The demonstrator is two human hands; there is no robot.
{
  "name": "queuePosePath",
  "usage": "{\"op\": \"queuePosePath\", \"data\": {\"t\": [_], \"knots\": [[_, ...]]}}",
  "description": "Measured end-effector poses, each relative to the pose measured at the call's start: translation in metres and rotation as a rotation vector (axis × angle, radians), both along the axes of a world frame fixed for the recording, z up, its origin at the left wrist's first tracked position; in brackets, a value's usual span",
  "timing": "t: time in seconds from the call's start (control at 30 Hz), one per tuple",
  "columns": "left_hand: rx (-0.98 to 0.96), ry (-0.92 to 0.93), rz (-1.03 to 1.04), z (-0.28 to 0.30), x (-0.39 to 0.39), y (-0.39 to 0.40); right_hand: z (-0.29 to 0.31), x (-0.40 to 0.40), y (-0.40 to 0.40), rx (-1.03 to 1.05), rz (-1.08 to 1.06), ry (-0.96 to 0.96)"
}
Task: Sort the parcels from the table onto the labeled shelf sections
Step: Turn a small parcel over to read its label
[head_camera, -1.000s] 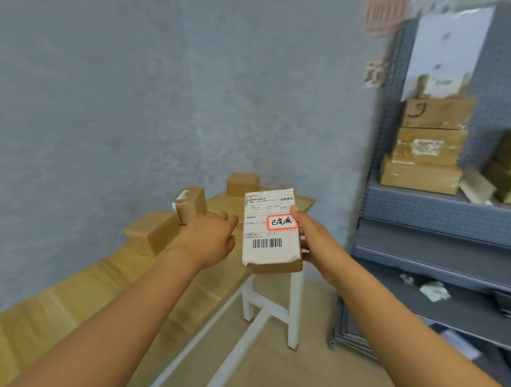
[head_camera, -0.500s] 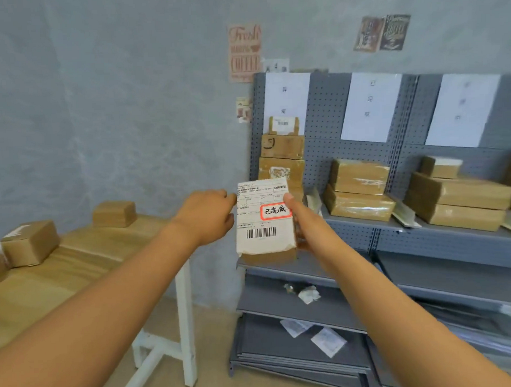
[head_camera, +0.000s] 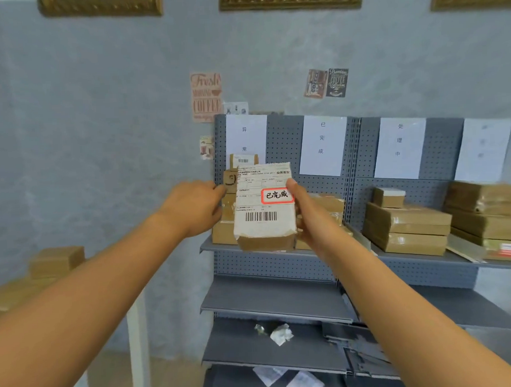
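The right hand point(head_camera: 308, 217) grips the parcel point(head_camera: 265, 207) along its right edge, thumb laid on the white shipping label beside the red-bordered sticker point(head_camera: 277, 195). The left hand point(head_camera: 195, 207) has its fingers curled at the parcel's left edge; whether they touch it cannot be told. Both forearms reach forward, raising the parcel upright in front of the grey shelf point(head_camera: 277, 305), near its paper section labels.
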State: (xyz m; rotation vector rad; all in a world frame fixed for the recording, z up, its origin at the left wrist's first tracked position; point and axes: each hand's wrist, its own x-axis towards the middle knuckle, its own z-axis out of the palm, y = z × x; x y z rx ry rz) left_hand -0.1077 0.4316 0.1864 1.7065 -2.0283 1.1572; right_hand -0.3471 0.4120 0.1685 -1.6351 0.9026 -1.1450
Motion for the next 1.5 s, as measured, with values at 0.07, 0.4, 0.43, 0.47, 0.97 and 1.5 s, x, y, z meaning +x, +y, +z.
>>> {"op": "queuePosePath", "data": {"t": [0.07, 0.4, 0.43, 0.47, 0.97, 1.5], "knots": [[-0.001, -0.004, -0.032, 0.003, -0.006, -0.012, 0.004, -0.003, -0.003, -0.016, -0.024, -0.002], [0.000, 0.017, -0.290, 0.002, -0.055, -0.084, 0.006, -0.047, -0.035, -0.009, -0.217, -0.046], [0.008, 0.021, -0.311, -0.002, -0.060, -0.091, 0.001, -0.053, -0.039, 0.003, -0.232, -0.051], [0.010, 0.031, -0.333, -0.007, -0.065, -0.098, -0.005, -0.059, -0.042, 0.018, -0.250, -0.054], [0.208, 0.077, -0.323, -0.099, -0.193, -0.245, -0.075, -0.189, -0.183, 0.182, -0.325, 0.054], [0.242, 0.015, -0.138, -0.110, -0.187, -0.433, -0.097, -0.200, -0.413, 0.261, -0.156, -0.023]]}}
